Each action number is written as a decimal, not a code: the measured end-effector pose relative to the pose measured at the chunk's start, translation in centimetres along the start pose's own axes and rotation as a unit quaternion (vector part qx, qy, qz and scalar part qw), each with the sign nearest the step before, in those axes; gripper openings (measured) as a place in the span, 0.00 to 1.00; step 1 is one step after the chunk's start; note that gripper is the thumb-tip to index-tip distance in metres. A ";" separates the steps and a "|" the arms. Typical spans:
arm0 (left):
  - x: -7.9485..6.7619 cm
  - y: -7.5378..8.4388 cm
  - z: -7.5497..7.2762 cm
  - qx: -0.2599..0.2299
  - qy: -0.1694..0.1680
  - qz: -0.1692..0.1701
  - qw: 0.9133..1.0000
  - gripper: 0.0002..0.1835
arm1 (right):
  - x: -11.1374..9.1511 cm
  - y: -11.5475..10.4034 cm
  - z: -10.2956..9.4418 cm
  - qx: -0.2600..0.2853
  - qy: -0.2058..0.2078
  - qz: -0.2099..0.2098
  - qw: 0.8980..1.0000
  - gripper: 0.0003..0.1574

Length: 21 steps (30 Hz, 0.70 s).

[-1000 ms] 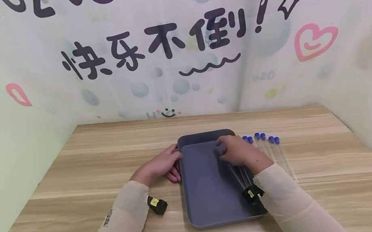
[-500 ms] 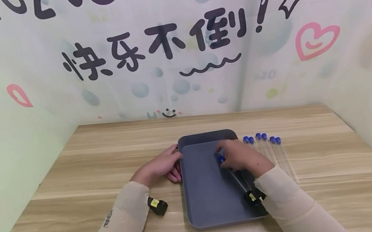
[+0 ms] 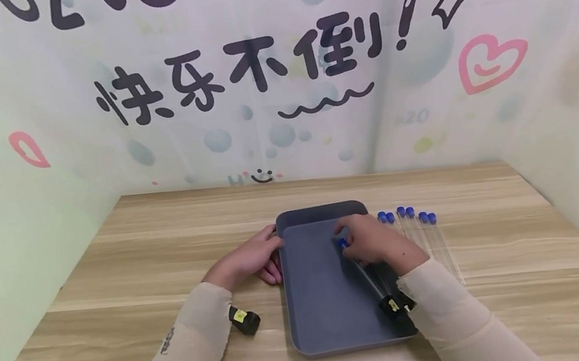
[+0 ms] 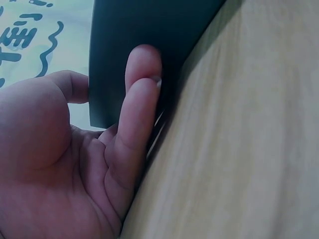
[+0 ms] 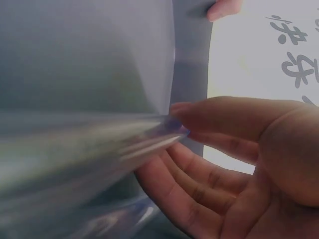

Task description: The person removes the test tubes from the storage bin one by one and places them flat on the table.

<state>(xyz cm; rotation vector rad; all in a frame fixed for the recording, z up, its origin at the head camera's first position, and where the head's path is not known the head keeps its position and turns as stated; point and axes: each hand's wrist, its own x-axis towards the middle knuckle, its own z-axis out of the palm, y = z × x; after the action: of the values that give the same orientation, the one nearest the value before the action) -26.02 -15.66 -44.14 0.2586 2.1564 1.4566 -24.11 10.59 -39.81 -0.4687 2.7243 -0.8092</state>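
A dark grey rectangular tray (image 3: 321, 303) lies on the wooden table. At its left side, my left hand (image 3: 250, 256) holds the tray, with fingers (image 4: 132, 114) against the outer wall and the thumb by the rim. Over the tray's right half, my right hand (image 3: 373, 243) pinches a clear tube (image 3: 368, 279) near its blue cap (image 3: 342, 242). Thumb and fingers meet around that cap in the right wrist view, where the tube (image 5: 65, 154) is blurred. Below it shows another shiny clear piece (image 5: 119, 219), too blurred to make out. Part of the tray's right side is hidden behind my right hand and sleeve.
Several clear tubes (image 3: 438, 245) with blue caps lie side by side on the table (image 3: 517, 270), just right of the tray. A printed cloth (image 3: 271, 139) hangs behind the table. Black wrist cameras (image 3: 245, 321) sit at both wrists.
My right hand has shifted slightly left, and the tube's blue cap has come into sight between its fingers. The left hand and the tray stay in place.
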 end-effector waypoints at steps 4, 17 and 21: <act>-0.2 0.2 0.0 0.003 0.000 0.000 1.000 0.28 | 0.1 -0.2 -0.3 0.005 0.009 -0.016 1.000 0.27; 0.1 -0.2 -0.2 0.006 -0.003 0.001 1.000 0.29 | -1.2 -1.0 -3.1 0.036 0.074 -0.032 0.996 0.26; 0.1 -0.2 -0.1 0.006 -0.002 0.001 1.000 0.28 | -1.7 -0.6 -3.9 0.058 0.083 -0.022 0.995 0.24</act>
<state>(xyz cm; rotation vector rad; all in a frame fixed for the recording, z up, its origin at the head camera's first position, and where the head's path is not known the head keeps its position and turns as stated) -26.14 -15.79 -44.31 0.2686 2.1640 1.4429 -23.70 12.65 -36.08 -0.4574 2.8040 -1.0557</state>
